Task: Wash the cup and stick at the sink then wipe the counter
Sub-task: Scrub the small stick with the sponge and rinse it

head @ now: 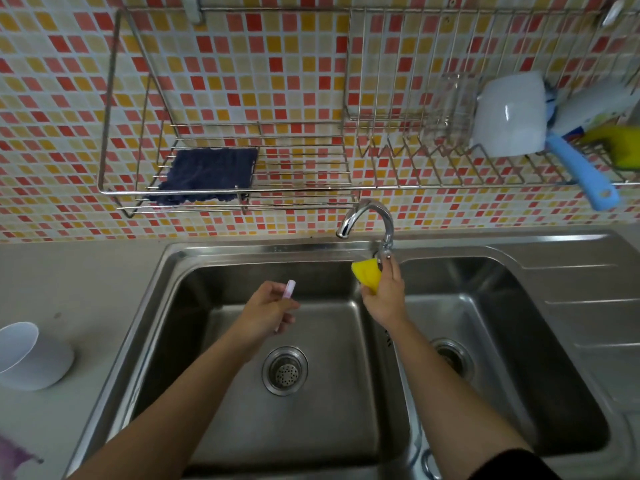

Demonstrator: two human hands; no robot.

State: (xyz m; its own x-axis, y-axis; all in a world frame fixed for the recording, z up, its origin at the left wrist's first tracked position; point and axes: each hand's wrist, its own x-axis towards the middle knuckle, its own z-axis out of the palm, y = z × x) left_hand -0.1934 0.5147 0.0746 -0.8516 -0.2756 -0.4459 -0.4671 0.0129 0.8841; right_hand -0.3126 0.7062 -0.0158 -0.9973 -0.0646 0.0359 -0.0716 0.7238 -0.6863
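Over the steel sink (242, 251), your left hand (266, 308) reaches out, fingers pinching a thin pink stick (289, 287). At the sink's back rim, your right hand (386, 293) grips a soft yellow sponge (365, 273). The smooth white cup (31, 358) lies tipped on the desk (86, 278), left of the sink.

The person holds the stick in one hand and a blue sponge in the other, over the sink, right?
No, the sponge is yellow, not blue; the head view shows it in the right hand. The left hand does hold the stick over the sink.
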